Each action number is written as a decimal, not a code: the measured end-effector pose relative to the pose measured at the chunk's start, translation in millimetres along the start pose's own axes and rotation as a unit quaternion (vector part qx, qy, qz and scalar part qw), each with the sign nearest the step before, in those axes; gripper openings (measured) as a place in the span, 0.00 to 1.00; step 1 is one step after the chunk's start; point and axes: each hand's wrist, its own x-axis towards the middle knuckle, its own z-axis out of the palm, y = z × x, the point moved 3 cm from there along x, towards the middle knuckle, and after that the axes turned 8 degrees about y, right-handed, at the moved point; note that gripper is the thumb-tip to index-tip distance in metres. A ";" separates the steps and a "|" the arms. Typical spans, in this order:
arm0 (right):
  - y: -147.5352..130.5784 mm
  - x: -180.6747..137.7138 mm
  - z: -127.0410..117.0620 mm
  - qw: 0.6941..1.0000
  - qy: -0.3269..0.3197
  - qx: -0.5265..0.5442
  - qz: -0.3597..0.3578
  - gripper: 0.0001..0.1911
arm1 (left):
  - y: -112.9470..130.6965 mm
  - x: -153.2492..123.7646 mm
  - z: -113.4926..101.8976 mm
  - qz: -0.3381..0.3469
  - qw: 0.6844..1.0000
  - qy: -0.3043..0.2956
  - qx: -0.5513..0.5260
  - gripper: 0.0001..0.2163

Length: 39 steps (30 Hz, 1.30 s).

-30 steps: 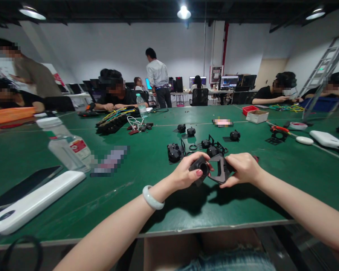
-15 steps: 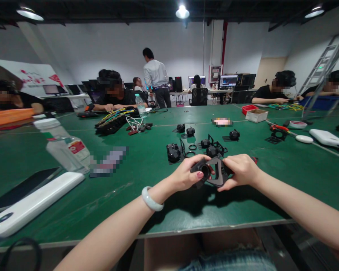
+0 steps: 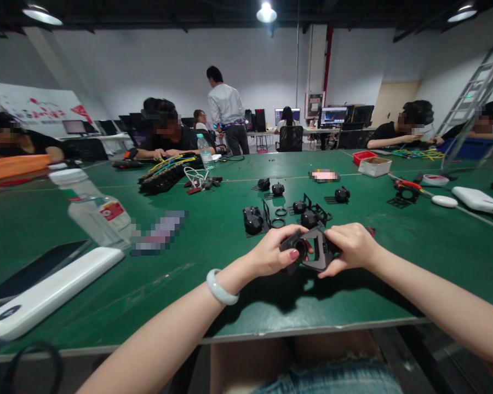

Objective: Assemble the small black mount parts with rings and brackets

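My left hand (image 3: 273,251) is closed around a black cylindrical part with a round opening (image 3: 299,250), its thumb lying along the near side. In my right hand (image 3: 351,249) is a black bracket with a rectangular window (image 3: 319,250). The two pieces meet or nearly meet just above the table; whether they are joined I cannot tell. Beyond my fingers lie several similar black housings (image 3: 253,220) with flat slotted plates, and two black rings (image 3: 280,212) sit among them. Fingers of both hands partly cover the held pieces.
On the green table (image 3: 156,295), a white power bank (image 3: 57,290), a tilted plastic bottle (image 3: 101,213) and a blurred-out phone (image 3: 160,232) lie left. Farther off are bundled cables (image 3: 170,172), a white box (image 3: 374,167) and a white device (image 3: 479,200). Other people sit across the table.
The view has shifted very slightly. Both hands keep the same hold on the black pieces, with hardly any visible movement.
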 end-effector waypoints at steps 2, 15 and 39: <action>0.1 -1.2 1.7 1.000 -0.006 0.001 -0.001 0.31 | -1.1 -0.4 0.1 0.001 1.000 -0.001 0.017 0.30; -5.7 -2.9 4.8 0.999 0.005 0.043 0.015 0.30 | 2.5 -3.2 2.3 0.053 0.991 0.060 0.103 0.31; -6.3 0.8 -1.1 0.999 -0.003 0.035 0.026 0.29 | 2.2 -2.7 -0.8 0.073 0.988 0.104 0.091 0.32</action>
